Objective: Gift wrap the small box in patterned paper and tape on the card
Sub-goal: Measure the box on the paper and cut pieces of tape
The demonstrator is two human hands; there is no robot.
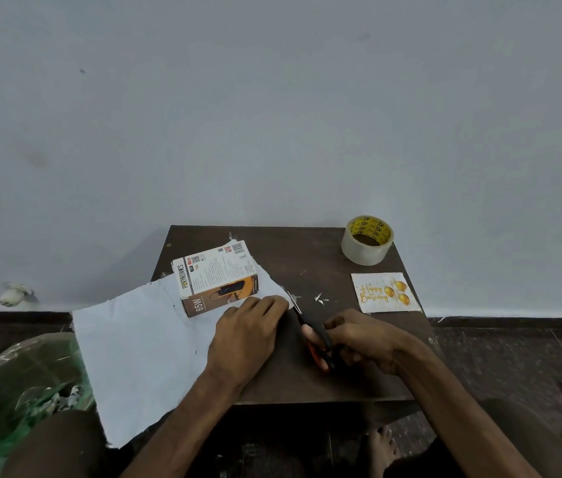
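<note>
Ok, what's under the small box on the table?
The box sits on a sheet of paper, white side up, which lies on the brown table. The paper's underside and the tabletop beneath the box are covered.

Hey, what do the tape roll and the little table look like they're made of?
Tape roll: clear, glossy plastic film, it seems, wound on a yellow printed core, likely cardboard. Table: dark brown board, matte and scuffed, with a thin flat edge; probably laminated wood or particleboard.
</note>
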